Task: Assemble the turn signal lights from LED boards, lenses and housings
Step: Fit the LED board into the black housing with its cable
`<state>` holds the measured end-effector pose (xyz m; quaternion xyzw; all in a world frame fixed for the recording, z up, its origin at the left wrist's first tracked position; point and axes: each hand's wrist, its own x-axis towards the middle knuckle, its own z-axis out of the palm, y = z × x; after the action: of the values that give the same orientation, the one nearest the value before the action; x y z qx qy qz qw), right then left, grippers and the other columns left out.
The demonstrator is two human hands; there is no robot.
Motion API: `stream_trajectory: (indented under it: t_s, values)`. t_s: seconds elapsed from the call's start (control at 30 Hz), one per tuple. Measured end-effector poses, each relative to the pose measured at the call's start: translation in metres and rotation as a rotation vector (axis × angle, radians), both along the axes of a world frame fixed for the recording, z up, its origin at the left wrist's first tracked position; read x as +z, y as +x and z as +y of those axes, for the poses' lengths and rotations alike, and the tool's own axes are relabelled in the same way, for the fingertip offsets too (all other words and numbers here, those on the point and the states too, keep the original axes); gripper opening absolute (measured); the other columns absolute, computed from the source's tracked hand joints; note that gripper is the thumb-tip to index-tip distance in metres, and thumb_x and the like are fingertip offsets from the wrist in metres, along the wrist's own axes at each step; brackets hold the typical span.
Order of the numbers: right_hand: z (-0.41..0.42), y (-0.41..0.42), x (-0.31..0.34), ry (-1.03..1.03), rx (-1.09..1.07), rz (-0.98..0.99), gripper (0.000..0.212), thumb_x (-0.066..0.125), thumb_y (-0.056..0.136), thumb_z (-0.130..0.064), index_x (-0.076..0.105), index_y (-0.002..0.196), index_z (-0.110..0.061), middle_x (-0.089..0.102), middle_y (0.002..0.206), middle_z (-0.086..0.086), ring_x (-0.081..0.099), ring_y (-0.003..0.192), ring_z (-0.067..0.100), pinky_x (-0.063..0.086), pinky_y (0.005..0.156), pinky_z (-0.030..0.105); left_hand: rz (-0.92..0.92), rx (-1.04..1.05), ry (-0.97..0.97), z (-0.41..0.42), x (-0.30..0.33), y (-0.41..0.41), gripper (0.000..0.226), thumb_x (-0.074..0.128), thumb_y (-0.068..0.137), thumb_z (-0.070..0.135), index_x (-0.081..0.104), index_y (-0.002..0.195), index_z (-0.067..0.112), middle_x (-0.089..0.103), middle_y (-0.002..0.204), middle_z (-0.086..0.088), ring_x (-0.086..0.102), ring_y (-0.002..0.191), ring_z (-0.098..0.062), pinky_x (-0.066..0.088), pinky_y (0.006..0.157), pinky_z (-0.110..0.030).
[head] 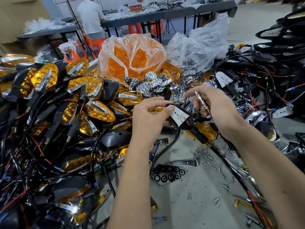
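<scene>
**Housing and reflector held over the bench**

From the head camera we see our left hand (149, 115) curled round a black housing (189, 123), thumb pressed on its upper edge, with a white LED board (180, 116) seated face up inside it. A black stalk and cable run from the housing down toward the grey table (194, 195). We take this housing as our landmark.

Just right of the housing, our right hand (219, 111) pinches a chrome reflector (202, 103) edge-on between thumb and fingertips, tilted and slightly blurred; it sits close to the housing, and we cannot tell whether the two touch.

Behind the housing lies a heap of chrome reflectors (148, 85), and further behind that a clear bag of orange lenses (132, 58) beside a crumpled clear plastic bag (198, 47). To the housing's left spreads a large pile of finished lights (74, 100) with amber lenses and black cables. To its right, a tangle of black housings with boards and wires (247, 90). Below the housing, on the table, rest a black honeycomb insert (168, 175) and scattered screws (204, 154).

Far behind, a person in a white shirt (90, 15) sits at a long bench (148, 15) on an orange stool (97, 43).
</scene>
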<state>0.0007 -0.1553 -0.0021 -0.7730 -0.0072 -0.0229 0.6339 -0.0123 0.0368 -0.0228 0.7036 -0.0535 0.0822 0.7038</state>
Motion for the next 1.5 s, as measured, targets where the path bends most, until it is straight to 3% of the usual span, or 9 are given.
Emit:
stream_trajectory:
  t_s: [0.1, 0.23, 0.47, 0.7, 0.8, 0.9, 1.2, 1.33, 1.5]
  values:
    - [-0.004, -0.005, 0.0, 0.101, 0.064, -0.096, 0.041, 0.044, 0.09, -0.016, 0.077, 0.108, -0.03, 0.057, 0.078, 0.005, 0.044, 0.066, 0.023, 0.041, 0.056, 0.029, -0.002, -0.002, 0.012, 0.0, 0.0, 0.0, 0.013, 0.082, 0.088, 0.006, 0.085, 0.088, 0.019, 0.07, 0.123, 0.0, 0.076, 0.085, -0.023, 0.064, 0.063, -0.039]
    - [-0.007, -0.012, -0.001, 0.069, 0.118, -0.28, 0.042, 0.063, 0.097, 0.002, 0.075, 0.116, -0.034, 0.076, 0.102, 0.0, 0.069, 0.091, 0.014, 0.058, 0.081, 0.025, 0.004, -0.005, 0.008, 0.0, -0.001, 0.001, 0.013, 0.081, 0.088, 0.005, 0.085, 0.089, 0.017, 0.076, 0.114, -0.001, 0.077, 0.085, -0.025, 0.064, 0.063, -0.039]
    - [-0.009, -0.011, 0.0, 0.209, 0.106, -0.322, 0.025, 0.093, 0.073, -0.035, 0.08, 0.091, -0.024, 0.077, 0.086, -0.001, 0.07, 0.08, 0.015, 0.059, 0.082, 0.029, 0.01, 0.005, -0.064, -0.002, -0.002, 0.002, 0.012, 0.078, 0.09, 0.002, 0.083, 0.095, 0.011, 0.08, 0.088, -0.012, 0.078, 0.083, -0.027, 0.063, 0.063, -0.035]
    - [-0.008, -0.016, 0.004, 0.047, 0.094, -0.364, 0.019, 0.084, 0.083, -0.046, 0.082, 0.086, -0.027, 0.072, 0.085, 0.011, 0.058, 0.076, 0.036, 0.052, 0.072, 0.049, 0.019, 0.021, -0.029, -0.002, -0.003, 0.003, 0.011, 0.082, 0.087, 0.006, 0.084, 0.095, 0.014, 0.08, 0.086, -0.008, 0.078, 0.081, -0.025, 0.064, 0.065, -0.036]
    - [-0.009, -0.018, 0.004, 0.148, 0.22, -0.278, 0.01, 0.082, 0.082, -0.03, 0.082, 0.085, -0.021, 0.063, 0.07, 0.009, 0.034, 0.059, 0.04, 0.027, 0.054, 0.042, 0.016, 0.025, -0.02, -0.002, -0.004, 0.005, 0.013, 0.083, 0.087, 0.008, 0.084, 0.089, 0.02, 0.08, 0.085, -0.008, 0.078, 0.079, -0.028, 0.065, 0.067, -0.041]
    - [-0.006, -0.02, 0.005, 0.084, 0.302, -0.234, 0.009, 0.083, 0.08, -0.023, 0.082, 0.085, -0.016, 0.065, 0.067, 0.01, 0.04, 0.049, 0.024, 0.027, 0.046, 0.033, 0.01, 0.014, 0.002, -0.001, -0.004, 0.006, 0.012, 0.085, 0.086, 0.013, 0.084, 0.097, 0.013, 0.08, 0.09, -0.009, 0.078, 0.083, -0.032, 0.065, 0.071, -0.048]
    - [-0.006, -0.017, 0.001, -0.186, 0.207, -0.281, 0.009, 0.086, 0.085, -0.025, 0.079, 0.081, -0.02, 0.071, 0.087, 0.003, 0.056, 0.073, 0.018, 0.05, 0.07, 0.035, 0.056, 0.001, -0.033, -0.003, -0.002, 0.003, 0.01, 0.084, 0.087, 0.01, 0.083, 0.096, 0.012, 0.08, 0.086, -0.01, 0.078, 0.076, -0.03, 0.064, 0.064, -0.039]
    - [-0.009, -0.016, 0.005, -0.305, 0.284, -0.254, 0.008, 0.079, 0.091, -0.023, 0.075, 0.084, -0.021, 0.069, 0.083, -0.012, 0.058, 0.071, -0.003, 0.045, 0.071, 0.01, 0.05, -0.009, -0.017, -0.004, -0.001, 0.002, 0.007, 0.086, 0.085, 0.011, 0.084, 0.09, 0.015, 0.08, 0.084, -0.011, 0.078, 0.073, -0.031, 0.064, 0.065, -0.041]
    - [-0.011, -0.016, 0.012, -0.461, 0.328, -0.218, 0.008, 0.075, 0.095, -0.024, 0.073, 0.087, -0.026, 0.062, 0.104, -0.006, 0.058, 0.075, -0.01, 0.042, 0.072, 0.008, 0.044, -0.027, 0.01, -0.005, -0.001, 0.001, 0.007, 0.087, 0.083, 0.011, 0.084, 0.087, 0.016, 0.08, 0.083, -0.01, 0.078, 0.074, -0.03, 0.064, 0.063, -0.04]
